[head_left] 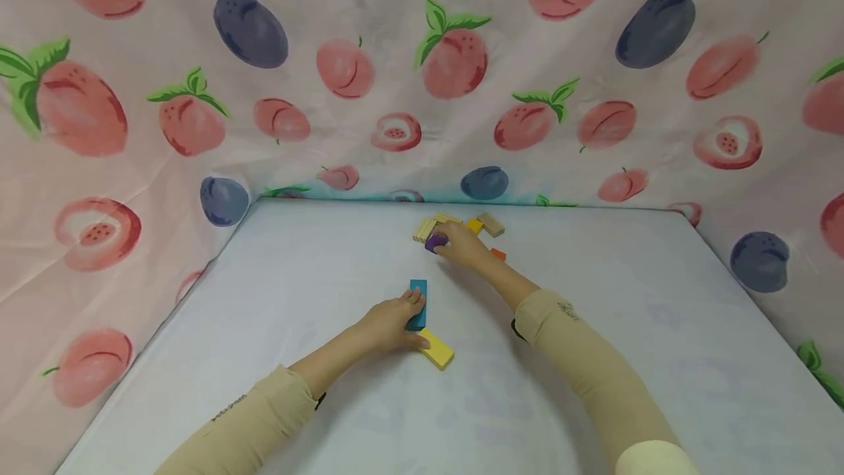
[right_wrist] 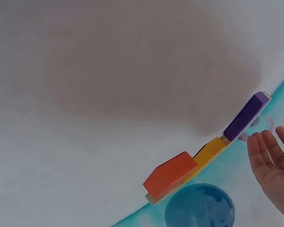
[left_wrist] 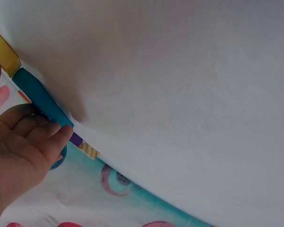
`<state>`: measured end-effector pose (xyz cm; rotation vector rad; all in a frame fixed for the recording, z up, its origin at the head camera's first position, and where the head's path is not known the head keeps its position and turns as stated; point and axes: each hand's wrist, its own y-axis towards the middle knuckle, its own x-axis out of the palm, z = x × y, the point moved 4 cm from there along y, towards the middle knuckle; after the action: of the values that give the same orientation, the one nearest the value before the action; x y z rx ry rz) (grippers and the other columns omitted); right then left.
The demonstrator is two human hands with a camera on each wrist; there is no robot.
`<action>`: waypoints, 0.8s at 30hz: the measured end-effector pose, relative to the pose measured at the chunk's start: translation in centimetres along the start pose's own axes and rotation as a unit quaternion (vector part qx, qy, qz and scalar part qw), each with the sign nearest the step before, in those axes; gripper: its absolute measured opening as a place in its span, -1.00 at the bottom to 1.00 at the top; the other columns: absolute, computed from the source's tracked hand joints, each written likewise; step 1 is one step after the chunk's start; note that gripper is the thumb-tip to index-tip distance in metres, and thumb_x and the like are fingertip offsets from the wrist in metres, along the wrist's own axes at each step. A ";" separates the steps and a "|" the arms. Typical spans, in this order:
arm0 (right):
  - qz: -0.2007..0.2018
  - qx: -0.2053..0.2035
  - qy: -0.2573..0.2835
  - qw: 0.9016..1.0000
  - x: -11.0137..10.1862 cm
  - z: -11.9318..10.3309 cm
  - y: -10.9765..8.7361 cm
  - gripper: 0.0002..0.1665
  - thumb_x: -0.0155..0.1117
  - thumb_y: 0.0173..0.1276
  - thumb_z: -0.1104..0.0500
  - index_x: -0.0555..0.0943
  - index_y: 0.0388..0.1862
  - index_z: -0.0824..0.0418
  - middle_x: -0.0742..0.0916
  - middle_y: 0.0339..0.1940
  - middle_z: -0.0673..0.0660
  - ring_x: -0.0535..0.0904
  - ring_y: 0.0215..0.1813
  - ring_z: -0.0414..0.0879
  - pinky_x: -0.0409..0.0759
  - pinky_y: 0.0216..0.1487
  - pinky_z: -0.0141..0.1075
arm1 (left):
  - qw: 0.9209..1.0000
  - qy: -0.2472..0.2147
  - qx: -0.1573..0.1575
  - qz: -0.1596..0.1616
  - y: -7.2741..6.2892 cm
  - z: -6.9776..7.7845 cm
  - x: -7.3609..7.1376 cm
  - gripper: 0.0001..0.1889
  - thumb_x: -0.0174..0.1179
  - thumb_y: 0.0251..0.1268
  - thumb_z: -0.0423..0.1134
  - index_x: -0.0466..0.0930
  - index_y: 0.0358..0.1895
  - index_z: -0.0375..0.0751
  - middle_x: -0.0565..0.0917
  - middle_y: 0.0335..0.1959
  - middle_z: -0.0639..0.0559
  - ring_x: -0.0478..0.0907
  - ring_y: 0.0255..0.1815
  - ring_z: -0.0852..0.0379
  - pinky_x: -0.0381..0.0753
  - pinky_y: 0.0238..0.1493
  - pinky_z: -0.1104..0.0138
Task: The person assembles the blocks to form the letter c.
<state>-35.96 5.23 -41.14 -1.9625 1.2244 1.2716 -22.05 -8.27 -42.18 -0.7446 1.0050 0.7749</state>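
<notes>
The left hand (head_left: pixel 393 319) rests its fingers on a long blue block (head_left: pixel 418 306) lying on the table. Its thumb reaches to the end of a yellow block (head_left: pixel 438 350), which lies at an angle below the blue one. Along the blue block's side, the left wrist view shows loosely bent fingers (left_wrist: pixel 43 130). Farther off, the right hand (head_left: pixel 461 244) is at a purple block (head_left: pixel 433 242); its thumb and fingers overlap the block's edge in the head view. From the right wrist, the extended fingers (right_wrist: pixel 265 151) appear beside the purple block (right_wrist: pixel 246 116), with a gap between.
Behind the right hand lie plain wooden blocks (head_left: pixel 424 230), a darker yellow block (head_left: pixel 475 225) and a tan block (head_left: pixel 491 224). An orange block (head_left: pixel 498 254) is partly hidden by the right wrist. A fruit-print curtain (head_left: pixel 395 57) borders the white table (head_left: pixel 297 262).
</notes>
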 end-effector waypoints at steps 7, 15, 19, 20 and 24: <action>0.002 0.008 -0.001 1.000 0.8 -0.2 1.4 -0.58 0.22 0.33 0.21 0.51 0.13 0.37 0.66 0.06 0.28 0.59 0.08 0.10 0.55 0.15 -0.12 | 1.000 -0.003 0.000 0.000 -0.1 -0.2 0.2 -0.15 0.28 0.10 0.11 0.24 0.35 -0.38 0.19 0.42 -0.28 0.14 0.46 -0.16 0.32 0.34 0.05; 0.031 -0.001 -0.028 0.999 1.3 0.0 3.4 -0.65 0.20 0.33 0.27 0.56 0.07 0.37 0.66 0.00 0.28 0.60 0.03 0.07 0.59 0.07 -0.18 | 1.000 -0.003 -0.004 -0.007 -0.1 -0.1 0.5 -0.14 0.28 0.10 0.12 0.23 0.36 -0.36 0.18 0.43 -0.26 0.13 0.46 -0.15 0.33 0.34 0.05; 0.048 0.010 -0.033 0.998 0.7 0.3 4.5 -0.69 0.18 0.33 0.32 0.57 0.04 0.37 0.67 0.00 0.28 0.60 0.05 0.09 0.59 0.08 -0.17 | 1.000 0.001 -0.005 -0.003 0.2 -0.2 0.4 -0.14 0.27 0.11 0.13 0.22 0.37 -0.34 0.17 0.44 -0.24 0.13 0.47 -0.14 0.32 0.34 0.05; 0.047 0.013 -0.028 0.998 0.6 0.3 4.7 -0.69 0.18 0.33 0.33 0.57 0.04 0.37 0.66 0.01 0.29 0.59 0.07 0.10 0.58 0.09 -0.16 | 1.000 0.003 -0.005 -0.003 0.3 -0.2 0.4 -0.14 0.27 0.11 0.13 0.22 0.38 -0.33 0.17 0.44 -0.23 0.13 0.47 -0.14 0.32 0.35 0.06; 0.012 0.020 0.003 1.000 0.9 0.1 5.2 -0.64 0.14 0.37 0.29 0.52 0.13 0.36 0.61 0.11 0.30 0.54 0.14 0.12 0.55 0.14 -0.11 | 1.000 -0.003 -0.012 -0.004 0.3 -0.5 0.3 -0.13 0.28 0.10 0.13 0.22 0.38 -0.33 0.17 0.44 -0.23 0.12 0.47 -0.13 0.31 0.35 0.06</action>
<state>-40.40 2.50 -41.63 -1.9300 1.2706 1.2431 -22.41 -8.45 -42.65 -0.7659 0.9884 0.7833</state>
